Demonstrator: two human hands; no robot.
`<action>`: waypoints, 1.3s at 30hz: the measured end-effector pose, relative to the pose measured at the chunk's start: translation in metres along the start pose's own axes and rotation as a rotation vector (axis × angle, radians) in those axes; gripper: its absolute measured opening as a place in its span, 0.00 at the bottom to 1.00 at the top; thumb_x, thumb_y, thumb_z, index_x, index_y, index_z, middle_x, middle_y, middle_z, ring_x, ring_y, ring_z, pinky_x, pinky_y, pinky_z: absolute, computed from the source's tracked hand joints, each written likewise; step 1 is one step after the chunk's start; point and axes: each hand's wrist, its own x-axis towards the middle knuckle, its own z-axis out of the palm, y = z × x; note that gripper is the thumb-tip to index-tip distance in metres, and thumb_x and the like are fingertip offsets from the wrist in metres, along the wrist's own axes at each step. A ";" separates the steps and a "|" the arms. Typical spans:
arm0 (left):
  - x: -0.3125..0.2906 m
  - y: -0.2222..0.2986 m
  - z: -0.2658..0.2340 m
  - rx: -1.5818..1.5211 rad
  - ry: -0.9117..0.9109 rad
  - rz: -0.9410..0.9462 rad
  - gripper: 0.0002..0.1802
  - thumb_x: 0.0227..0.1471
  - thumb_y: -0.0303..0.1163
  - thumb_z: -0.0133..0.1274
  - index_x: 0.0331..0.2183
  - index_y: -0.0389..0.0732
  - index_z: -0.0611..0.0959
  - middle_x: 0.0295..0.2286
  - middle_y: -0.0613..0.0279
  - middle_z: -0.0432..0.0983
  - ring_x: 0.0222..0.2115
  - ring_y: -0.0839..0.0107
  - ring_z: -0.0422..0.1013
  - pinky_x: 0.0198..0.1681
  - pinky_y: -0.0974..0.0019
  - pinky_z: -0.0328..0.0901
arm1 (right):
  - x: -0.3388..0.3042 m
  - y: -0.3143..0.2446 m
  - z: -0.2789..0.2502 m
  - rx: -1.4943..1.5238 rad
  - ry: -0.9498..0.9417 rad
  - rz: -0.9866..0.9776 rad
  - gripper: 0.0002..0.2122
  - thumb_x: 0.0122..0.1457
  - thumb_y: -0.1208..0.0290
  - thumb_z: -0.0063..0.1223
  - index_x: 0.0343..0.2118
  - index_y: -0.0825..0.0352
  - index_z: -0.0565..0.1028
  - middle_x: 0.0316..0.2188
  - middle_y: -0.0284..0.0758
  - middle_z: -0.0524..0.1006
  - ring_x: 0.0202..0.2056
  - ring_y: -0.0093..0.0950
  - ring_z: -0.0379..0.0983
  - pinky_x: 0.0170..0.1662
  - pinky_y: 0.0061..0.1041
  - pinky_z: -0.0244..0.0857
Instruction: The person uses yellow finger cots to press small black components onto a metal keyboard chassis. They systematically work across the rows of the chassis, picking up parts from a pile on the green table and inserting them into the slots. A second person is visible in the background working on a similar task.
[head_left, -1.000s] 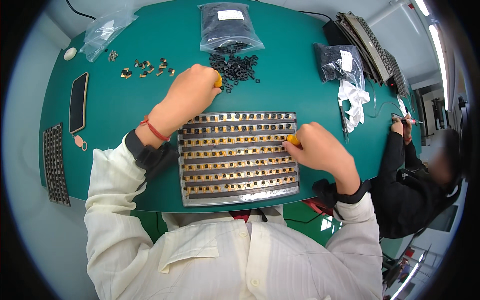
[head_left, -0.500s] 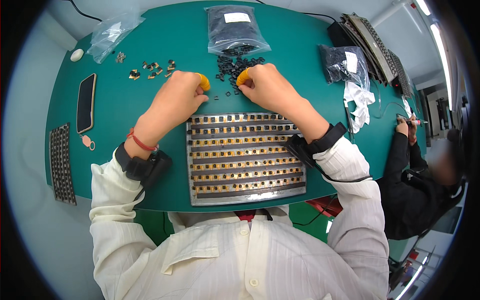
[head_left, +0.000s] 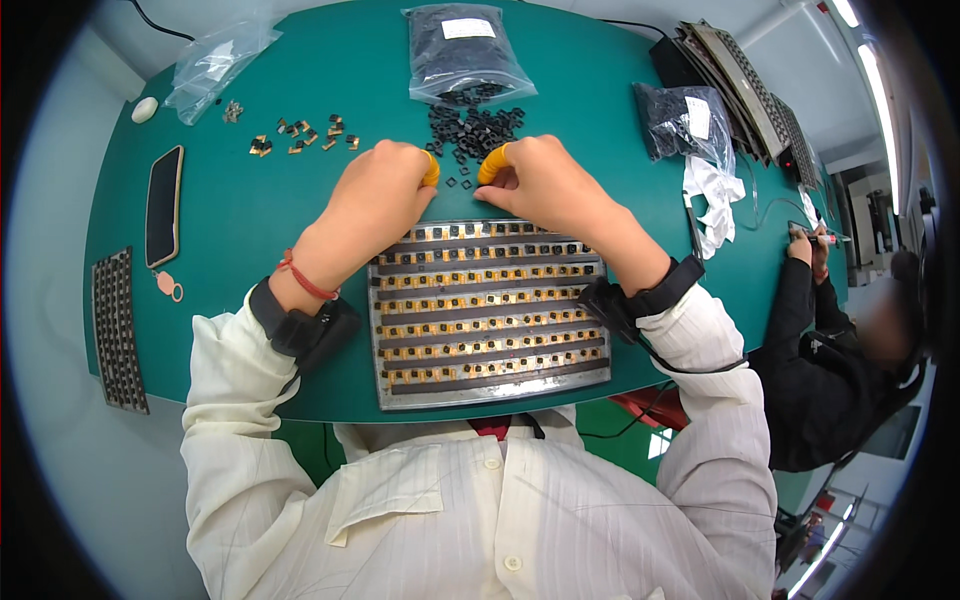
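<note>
My left hand (head_left: pixel 385 187) and my right hand (head_left: pixel 548 185) face each other just beyond the far edge of a metal tray (head_left: pixel 490 393). Each wears a yellow finger cot on the index finger, and its thumb and fingers are closed in a pinch. Whatever lies between the fingertips is hidden or too small to name. Rows of small gold-coloured pieces with black square parts (head_left: pixel 490 273) fill the tray. A heap of loose small black square parts (head_left: pixel 470 132) lies just past my hands, and a few single ones sit in the gap between them.
Beyond the heap lies a clear bag of black parts (head_left: pixel 462 50); another bag (head_left: pixel 690 120) is at right. Small gold-and-black pieces (head_left: pixel 305 132), a phone (head_left: pixel 164 205) and a second tray (head_left: pixel 119 330) are left. Stacked trays (head_left: pixel 735 90) and a co-worker (head_left: pixel 830 370) are right.
My left hand has moved right, closer to my right hand and the loose black parts. The right hand stays nearly in place, still pinched. The whole view has shifted slightly.
</note>
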 end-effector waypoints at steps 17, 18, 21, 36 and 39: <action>-0.019 -0.003 -0.014 -0.082 -0.026 -0.060 0.10 0.44 0.26 0.60 0.30 0.30 0.84 0.22 0.52 0.77 0.22 0.59 0.74 0.28 0.63 0.68 | -0.038 -0.012 -0.013 -0.106 0.146 -0.134 0.06 0.50 0.76 0.62 0.30 0.71 0.80 0.25 0.39 0.75 0.28 0.34 0.76 0.31 0.31 0.68; -0.030 0.001 -0.021 -0.117 -0.028 -0.025 0.09 0.44 0.26 0.60 0.30 0.30 0.84 0.22 0.52 0.77 0.22 0.59 0.74 0.28 0.63 0.68 | -0.048 -0.013 -0.019 -0.099 0.157 -0.102 0.06 0.50 0.76 0.62 0.30 0.71 0.80 0.25 0.38 0.75 0.28 0.33 0.75 0.31 0.30 0.67; -0.062 0.007 -0.033 -0.156 -0.098 -0.003 0.09 0.44 0.26 0.60 0.29 0.31 0.84 0.23 0.55 0.75 0.23 0.59 0.73 0.28 0.62 0.67 | -0.079 -0.013 -0.034 -0.080 0.189 -0.018 0.06 0.50 0.76 0.63 0.29 0.72 0.79 0.24 0.37 0.74 0.27 0.30 0.73 0.31 0.28 0.66; -0.104 0.028 -0.027 0.086 -0.195 -0.067 0.19 0.50 0.38 0.60 0.19 0.32 0.80 0.17 0.51 0.72 0.20 0.53 0.69 0.26 0.57 0.64 | -0.146 0.018 -0.017 -0.083 0.176 0.119 0.06 0.50 0.78 0.61 0.31 0.74 0.79 0.26 0.40 0.73 0.27 0.36 0.74 0.31 0.29 0.67; -0.104 0.030 -0.027 0.129 -0.258 -0.120 0.25 0.51 0.43 0.60 0.15 0.33 0.78 0.13 0.48 0.70 0.16 0.51 0.69 0.22 0.55 0.64 | -0.138 0.022 -0.010 -0.046 0.195 0.061 0.07 0.51 0.77 0.61 0.32 0.74 0.79 0.26 0.40 0.73 0.27 0.36 0.73 0.30 0.30 0.67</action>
